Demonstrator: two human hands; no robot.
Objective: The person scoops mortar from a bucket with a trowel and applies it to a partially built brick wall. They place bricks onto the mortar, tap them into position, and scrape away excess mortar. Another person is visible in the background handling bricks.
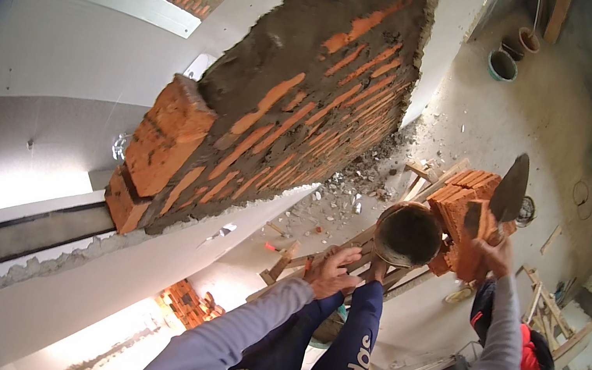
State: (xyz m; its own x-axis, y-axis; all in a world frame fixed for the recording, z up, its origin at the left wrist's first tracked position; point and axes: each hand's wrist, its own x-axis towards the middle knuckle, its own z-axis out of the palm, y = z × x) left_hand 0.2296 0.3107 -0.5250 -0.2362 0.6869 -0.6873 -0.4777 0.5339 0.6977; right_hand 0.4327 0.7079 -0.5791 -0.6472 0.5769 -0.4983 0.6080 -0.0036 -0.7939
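My right hand (pixel 496 256) is closed at the handle end of a pointed trowel (pixel 510 190), its grey blade standing up past the fingers. That hand is right beside a stack of orange bricks (pixel 459 202); whether it also touches a brick, I cannot tell. My left hand (pixel 333 273) has its fingers apart and holds nothing. Between the hands and a little farther out stands a round bucket (pixel 407 235), dark inside. Ahead on the left rises a brick wall (pixel 307 120) smeared with grey mortar, with large orange bricks (pixel 172 123) at its left end.
Wooden planks (pixel 406 280) lie under my feet and the bucket. Rubble (pixel 359 188) lies along the wall's foot. More buckets (pixel 502 65) stand far back. A person in red (pixel 534 362) is low on the right, near wooden frames (pixel 554 314).
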